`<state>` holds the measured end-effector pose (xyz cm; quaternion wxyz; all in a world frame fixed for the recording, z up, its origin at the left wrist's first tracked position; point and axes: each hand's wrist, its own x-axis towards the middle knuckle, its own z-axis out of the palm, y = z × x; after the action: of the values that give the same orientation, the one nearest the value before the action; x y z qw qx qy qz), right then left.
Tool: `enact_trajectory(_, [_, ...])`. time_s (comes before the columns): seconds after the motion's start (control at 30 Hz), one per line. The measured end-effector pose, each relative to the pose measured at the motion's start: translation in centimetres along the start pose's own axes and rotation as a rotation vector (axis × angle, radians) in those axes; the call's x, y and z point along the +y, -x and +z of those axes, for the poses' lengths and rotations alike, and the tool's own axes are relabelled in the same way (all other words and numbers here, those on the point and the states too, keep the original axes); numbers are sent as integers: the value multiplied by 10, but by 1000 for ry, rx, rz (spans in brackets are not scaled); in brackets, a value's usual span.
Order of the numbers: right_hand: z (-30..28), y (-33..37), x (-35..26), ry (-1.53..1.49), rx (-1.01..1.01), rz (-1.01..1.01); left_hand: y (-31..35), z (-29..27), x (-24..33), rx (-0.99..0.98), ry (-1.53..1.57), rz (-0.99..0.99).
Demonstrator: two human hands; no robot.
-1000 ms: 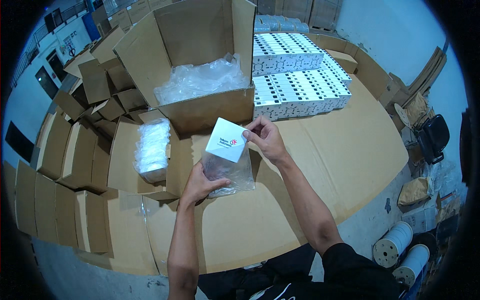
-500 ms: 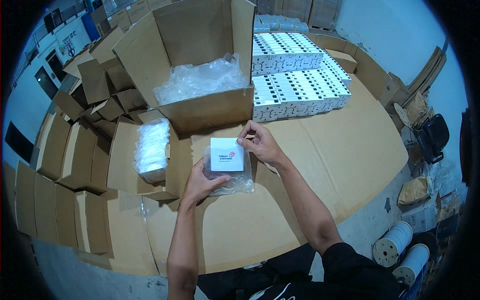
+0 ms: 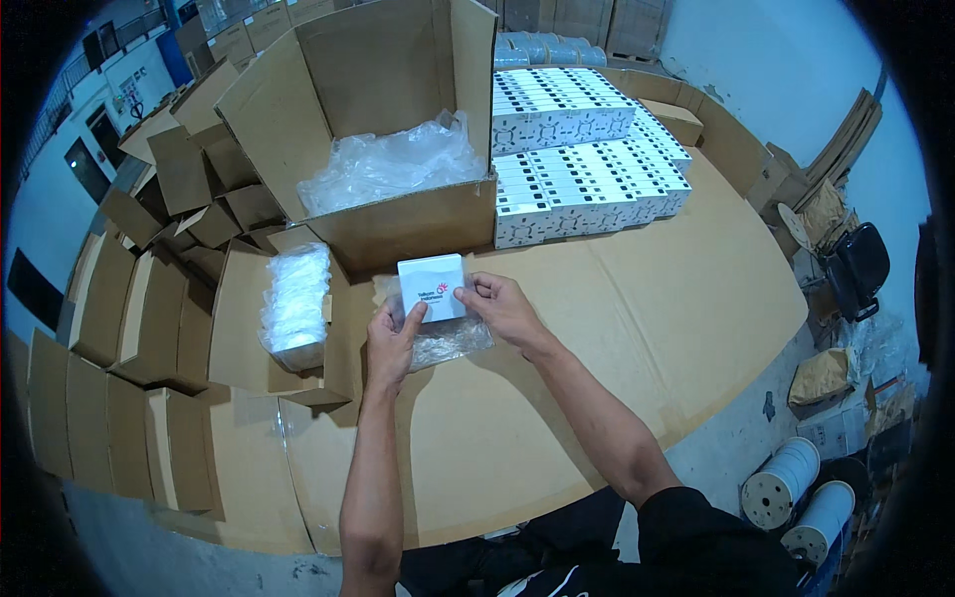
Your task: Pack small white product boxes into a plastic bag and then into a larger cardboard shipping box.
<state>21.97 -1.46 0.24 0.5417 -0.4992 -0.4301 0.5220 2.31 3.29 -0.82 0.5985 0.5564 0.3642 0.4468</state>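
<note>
White small box (image 3: 432, 288) sits pinched between my two hands, my left hand (image 3: 393, 343) gripping its lower left corner with the thumb up on its face, my right hand (image 3: 500, 308) grasping its right edge with the fingertips. Under the box and my hands lies a clear plastic bag (image 3: 448, 338), crinkled, resting on the cardboard sheet (image 3: 617, 328) that covers the whole work surface. Just left of my left hand stands a stack of plastic bags (image 3: 295, 306) on a flattened carton. Beyond my hands, a big open carton (image 3: 383, 129) holds loose clear plastic (image 3: 393, 164). Past my right hand, rows of white boxes (image 3: 582, 159) are stacked in tight layers. Far to my left, folded cardboard cartons (image 3: 109, 328) stand in ranks along the table edge. To my lower right, on the concrete floor, lie white spools (image 3: 796, 493), with a black chair (image 3: 856, 269) farther off by the pale wall.
</note>
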Motion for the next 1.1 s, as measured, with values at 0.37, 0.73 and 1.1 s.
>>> enact_trajectory(0.37, [19, -4, 9, -381, 119, -59, 1, 0, 2, 11, -103, 9])
enact_trajectory(0.73, [20, 6, -9, -434, 120, -66, 6, 8, 15, 74, -7, 150])
enact_trajectory(1.1, [21, 10, -22, -414, 77, -192, 10, 3, 36, 81, -96, 234])
